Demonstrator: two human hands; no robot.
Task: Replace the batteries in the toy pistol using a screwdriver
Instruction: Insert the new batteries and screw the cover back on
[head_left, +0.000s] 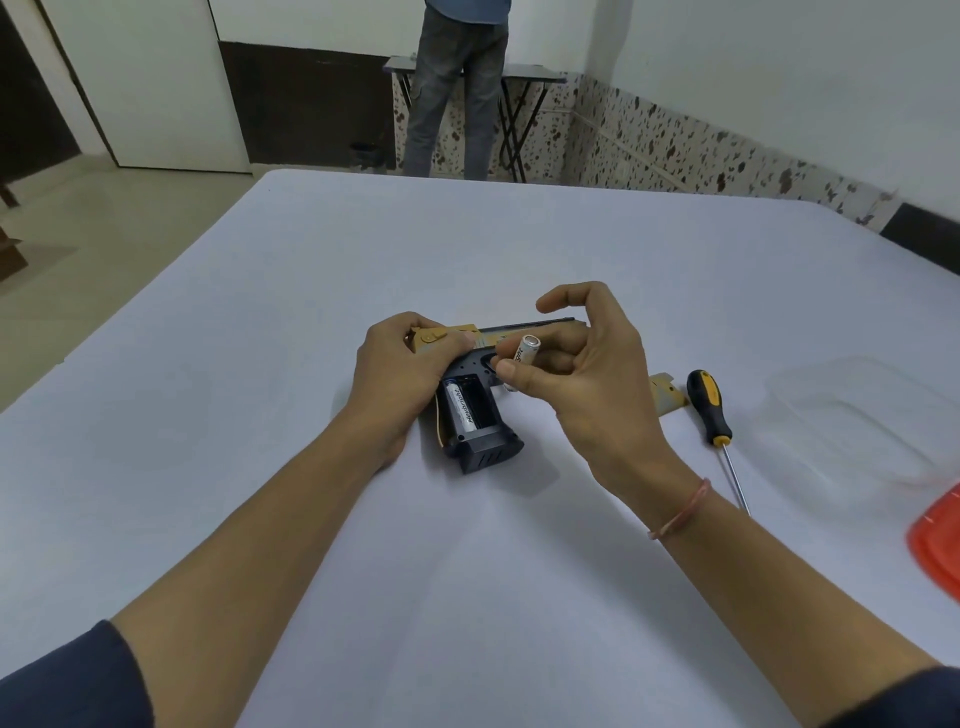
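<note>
The toy pistol (480, 410), dark with tan panels, lies on its side on the white table (311, 312), grip toward me. Its grip compartment is uncovered and one battery (461, 408) sits inside, with an empty slot beside it. My left hand (402, 364) grips the pistol's rear end and holds it down. My right hand (582, 364) pinches a second white battery (524, 356) between thumb and fingers just above the trigger area. A tan battery cover (665, 397) lies right of my right hand. The black-and-yellow screwdriver (712, 415) lies beyond it.
A clear plastic container (857, 415) stands at the right, with a red lid (937, 540) at the right edge. A person stands at a folding table (519, 78) by the far wall. The floor drops off past the table's left edge.
</note>
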